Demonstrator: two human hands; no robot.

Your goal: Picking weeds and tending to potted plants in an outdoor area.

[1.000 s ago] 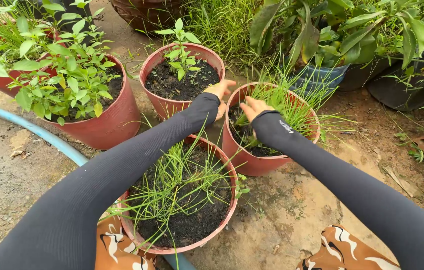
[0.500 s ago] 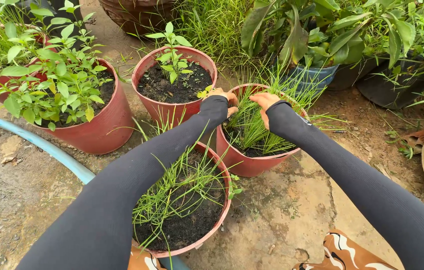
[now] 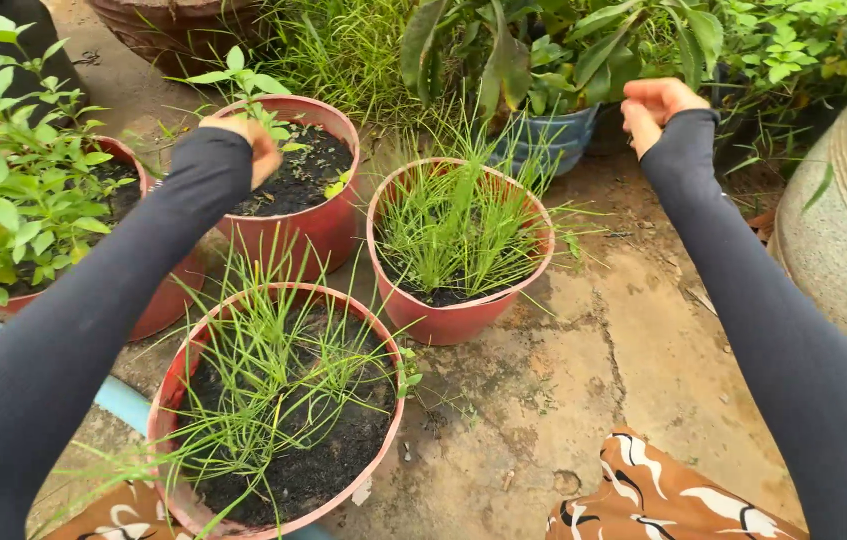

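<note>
Both hands are lifted clear of the pots. The left hand (image 3: 255, 148) hovers over the rim of the back pot (image 3: 295, 228), fingers curled loosely with nothing seen in them. The right hand (image 3: 651, 105) is raised near the blue pot (image 3: 543, 140), fingers bent inward; I cannot tell whether it holds anything. The grass pot (image 3: 458, 310) stands on the concrete (image 3: 593, 380) between the 2 arms, untouched, its grass upright. The nearer grass pot (image 3: 193, 370) sits closer, also untouched. Judging by this, any handling of the middle pot looks finished for now.
</note>
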